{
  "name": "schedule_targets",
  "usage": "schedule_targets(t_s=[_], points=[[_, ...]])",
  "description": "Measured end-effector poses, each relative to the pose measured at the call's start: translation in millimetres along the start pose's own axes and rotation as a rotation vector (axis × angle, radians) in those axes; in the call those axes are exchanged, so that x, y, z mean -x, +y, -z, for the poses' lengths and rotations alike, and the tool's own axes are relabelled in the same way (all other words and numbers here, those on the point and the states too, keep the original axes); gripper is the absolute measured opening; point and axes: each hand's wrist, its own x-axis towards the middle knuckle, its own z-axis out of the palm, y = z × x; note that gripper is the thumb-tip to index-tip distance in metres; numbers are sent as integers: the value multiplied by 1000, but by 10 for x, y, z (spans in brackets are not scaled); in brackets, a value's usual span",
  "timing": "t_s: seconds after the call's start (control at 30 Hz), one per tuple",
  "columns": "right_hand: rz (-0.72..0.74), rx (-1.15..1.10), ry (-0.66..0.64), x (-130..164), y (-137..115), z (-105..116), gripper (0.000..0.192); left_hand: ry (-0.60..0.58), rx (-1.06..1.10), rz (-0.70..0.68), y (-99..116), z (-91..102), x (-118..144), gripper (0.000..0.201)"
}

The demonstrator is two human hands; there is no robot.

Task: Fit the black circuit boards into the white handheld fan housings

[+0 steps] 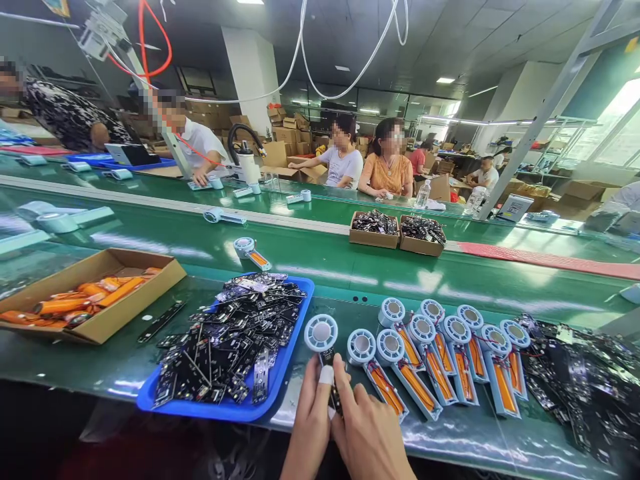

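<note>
Between my two hands is a light-blue handheld fan body (pixel 321 333), its round head pointing away from me. A narrow black circuit board (pixel 328 360) lies along its handle. My left hand (pixel 311 407) is closed around the handle, its thumb, capped in white, pressing on the board. From the other side, the fingers of my right hand (pixel 364 427) press on the board and handle; the grip is partly hidden. Several similar fan bodies (pixel 457 330), with orange batteries and wires in their handles, lie just right of my hands.
Left of my hands, a blue tray (pixel 306 313) is heaped with black circuit boards (pixel 225 347). A cardboard box (pixel 170 273) of orange batteries (pixel 95 293) stands further left. More boards (pixel 585 380) pile up at right. Beyond runs a green conveyor (pixel 300 250); co-workers (pixel 387 160) sit across it.
</note>
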Motion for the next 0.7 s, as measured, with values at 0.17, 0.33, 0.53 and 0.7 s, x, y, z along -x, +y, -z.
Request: schedule_targets(t_s=[0.17,0.33,0.53,0.7], points=[[48,-85,105,-39,-22,-66,80,-2,-149,-50,51,6,-44,44],[2,-144,184,-32,-8,-299,72,-79,-546,-358,328,118,-75,26],[-10,-58,314,-55,-68,-586,67,49,-815,-631,929,506,-469,25],[-8,-160,260,-50,-119,-526,67,-33,-973,-823,1322,501,-1148,28]])
